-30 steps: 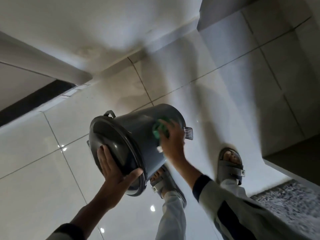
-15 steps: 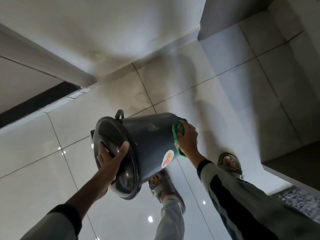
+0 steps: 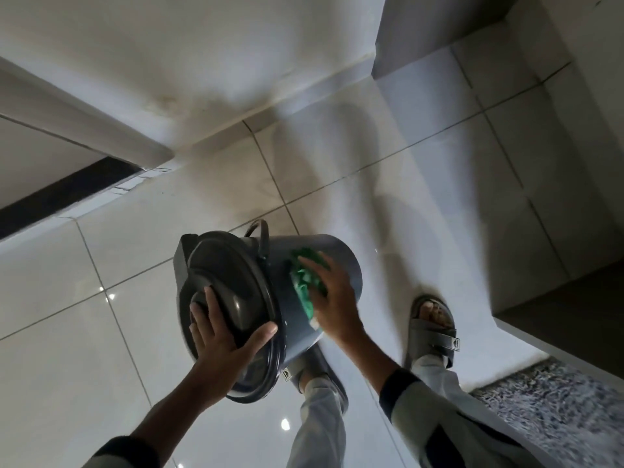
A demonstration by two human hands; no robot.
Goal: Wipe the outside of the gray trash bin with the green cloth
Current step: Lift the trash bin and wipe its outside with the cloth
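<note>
Gray plastic trash bin [image 3: 341,261] held tipped on its side in the air above the tiled floor [image 3: 101,332], lid [image 3: 223,282] facing the camera, frame centre. Lid shut, so contents cannot be seen. Green cloth [image 3: 305,282] pressed flat on the bin's side wall at about 2 o'clock from the lid, under the right hand [image 3: 332,298]; its fingers spread wide over the cloth, pinning it to the wall. Left hand [image 3: 221,346] at 6 o'clock on the lid, fingers splayed across it, thumb hooked over the rim, bracing the bin. Task looks mid-way: wiping underway on the upper side wall; far side, base and lid area not shown clean or dirty, probably left to do. Sandalled foot [image 3: 432,329] at 4 o'clock, well apart from the bin; gray rug [image 3: 557,410] lower right.
</note>
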